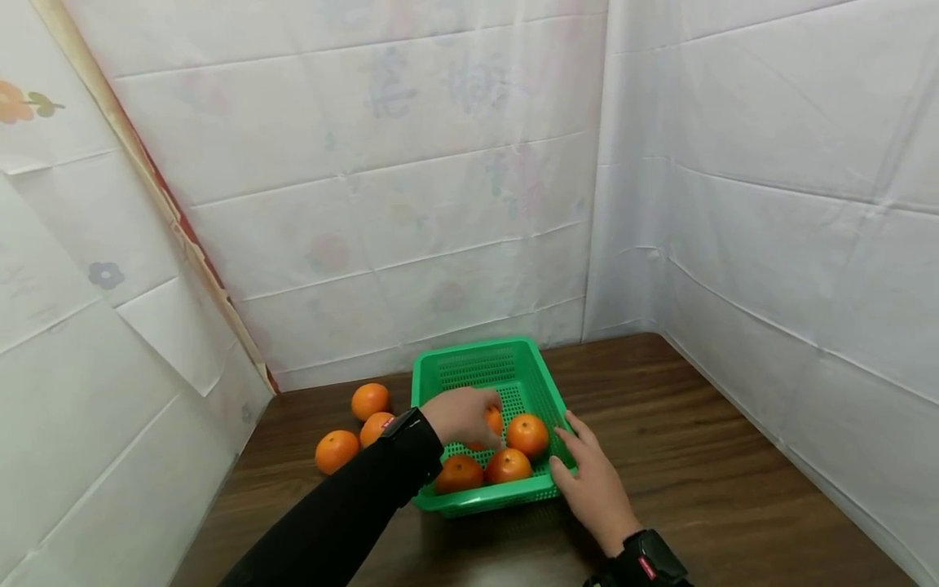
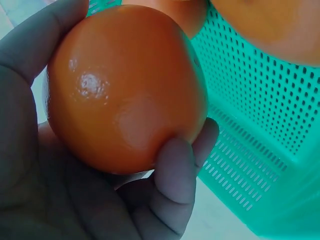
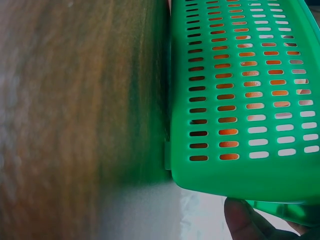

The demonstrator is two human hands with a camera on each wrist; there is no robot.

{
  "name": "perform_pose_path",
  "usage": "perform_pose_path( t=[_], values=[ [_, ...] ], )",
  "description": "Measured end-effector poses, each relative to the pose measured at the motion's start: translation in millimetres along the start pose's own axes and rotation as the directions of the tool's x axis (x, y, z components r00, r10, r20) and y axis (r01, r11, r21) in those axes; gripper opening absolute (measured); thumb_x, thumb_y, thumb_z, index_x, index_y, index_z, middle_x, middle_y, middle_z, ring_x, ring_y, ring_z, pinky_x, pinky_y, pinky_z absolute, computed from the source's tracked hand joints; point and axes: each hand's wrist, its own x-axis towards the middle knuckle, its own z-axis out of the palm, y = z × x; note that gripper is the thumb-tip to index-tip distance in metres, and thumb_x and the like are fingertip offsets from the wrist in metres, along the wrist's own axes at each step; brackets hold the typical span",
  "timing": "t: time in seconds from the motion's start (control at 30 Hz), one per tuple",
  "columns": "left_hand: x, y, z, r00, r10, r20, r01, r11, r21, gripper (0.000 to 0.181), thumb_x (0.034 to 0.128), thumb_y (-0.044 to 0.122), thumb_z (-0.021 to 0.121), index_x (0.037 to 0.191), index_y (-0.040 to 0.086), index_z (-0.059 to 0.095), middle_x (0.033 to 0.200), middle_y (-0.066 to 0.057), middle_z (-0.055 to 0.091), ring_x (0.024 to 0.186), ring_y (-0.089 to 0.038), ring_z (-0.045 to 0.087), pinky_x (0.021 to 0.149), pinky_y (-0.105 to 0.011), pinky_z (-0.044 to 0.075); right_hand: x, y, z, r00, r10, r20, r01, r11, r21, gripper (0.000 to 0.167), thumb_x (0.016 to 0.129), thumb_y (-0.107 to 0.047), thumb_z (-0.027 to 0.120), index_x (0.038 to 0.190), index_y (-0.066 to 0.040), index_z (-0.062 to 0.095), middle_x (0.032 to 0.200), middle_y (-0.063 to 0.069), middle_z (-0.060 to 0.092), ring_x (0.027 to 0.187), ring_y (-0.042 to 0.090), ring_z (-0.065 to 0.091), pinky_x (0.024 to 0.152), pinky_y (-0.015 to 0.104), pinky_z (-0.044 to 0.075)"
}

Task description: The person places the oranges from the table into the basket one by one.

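Note:
Inside the green basket (image 1: 480,497), my left hand (image 1: 458,416) grips an orange (image 1: 494,420). In the left wrist view, the fingers and thumb of that hand (image 2: 100,200) curl round the orange (image 2: 127,90). Several more oranges lie in the basket, among them one at its right side (image 1: 527,435) and two along the near side (image 1: 459,474). My right hand (image 1: 597,493) rests on the basket's right rim near the front corner, fingers spread and relaxed. The right wrist view shows its fingertips (image 3: 242,220) at the rim, beside the slotted basket wall (image 3: 240,175).
Left of the basket, three oranges, one of them at the far side (image 1: 370,401) and one nearer (image 1: 337,452), sit on the brown wooden table (image 1: 704,440). White sheeting (image 1: 440,204) hangs behind and at both sides. My left sleeve passes over the table's near left part.

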Motion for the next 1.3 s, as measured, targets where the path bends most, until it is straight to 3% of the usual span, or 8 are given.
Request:
perform_pose_path(
  t=[0.2, 0.4, 0.9, 1.13, 1.3],
  values=[
    [5.7, -2.6, 5.3, 1.0, -0.001, 0.015, 0.001, 1.0, 0.019, 0.06, 0.0936, 0.041, 0.084, 0.146, 0.022, 0.061, 0.114, 0.002, 0.067, 0.095, -0.017, 0.06, 0.085, -0.036, 0.056, -0.3, 1, 1, 1.0, -0.005, -0.012, 0.005, 1.0, 0.002, 0.049, 0.105, -0.022, 0.064, 0.152, -0.006, 0.058, 0.176, 0.006, 0.029, 0.158, 0.039, 0.037, 0.125, 0.07, 0.043],
    [8.9, -3.1, 11.5, 1.0, -0.001, 0.007, 0.001, 0.998, 0.064, 0.06, 0.0905, 0.043, 0.086, 0.142, 0.022, 0.064, 0.118, 0.001, 0.069, 0.098, -0.018, 0.062, 0.087, -0.038, 0.059, -0.8, 1, 1, 1.0, -0.009, -0.014, 0.009, 1.0, -0.004, 0.049, 0.106, -0.022, 0.063, 0.152, -0.006, 0.058, 0.176, 0.007, 0.029, 0.158, 0.039, 0.037, 0.124, 0.07, 0.044],
    [18.4, -6.3, 21.6, 1.0, -0.006, 0.009, 0.005, 0.998, 0.059, 0.057, 0.0894, 0.034, 0.089, 0.141, 0.022, 0.067, 0.112, 0.0, 0.067, 0.09, -0.016, 0.058, 0.075, -0.032, 0.055, -0.8, -1, -1, 1.0, -0.009, 0.016, 0.009, 1.0, 0.01, 0.049, 0.107, -0.021, 0.062, 0.153, -0.005, 0.056, 0.177, 0.007, 0.027, 0.158, 0.04, 0.036, 0.124, 0.071, 0.044],
    [16.4, -4.9, 20.5, 0.999, -0.016, 0.034, 0.014, 0.999, 0.047, 0.052, 0.0917, 0.019, 0.079, 0.142, 0.021, 0.066, 0.1, -0.002, 0.062, 0.076, -0.016, 0.049, 0.061, -0.03, 0.038, -0.5, 1, 0, 1.0, -0.011, 0.01, 0.011, 1.0, 0.013, 0.049, 0.107, -0.021, 0.062, 0.153, -0.006, 0.057, 0.177, 0.007, 0.028, 0.159, 0.039, 0.036, 0.124, 0.07, 0.044],
    [15.6, -5.3, 21.0, 0.999, -0.014, 0.051, 0.011, 0.999, 0.052, 0.056, 0.0895, 0.009, 0.074, 0.144, 0.019, 0.065, 0.1, -0.003, 0.061, 0.075, -0.016, 0.045, 0.061, -0.03, 0.031, 0.0, 2, 0, 1.0, -0.016, 0.005, 0.016, 1.0, 0.016, 0.049, 0.107, -0.022, 0.062, 0.153, -0.005, 0.057, 0.177, 0.007, 0.028, 0.159, 0.039, 0.036, 0.124, 0.07, 0.045]
  ],
)
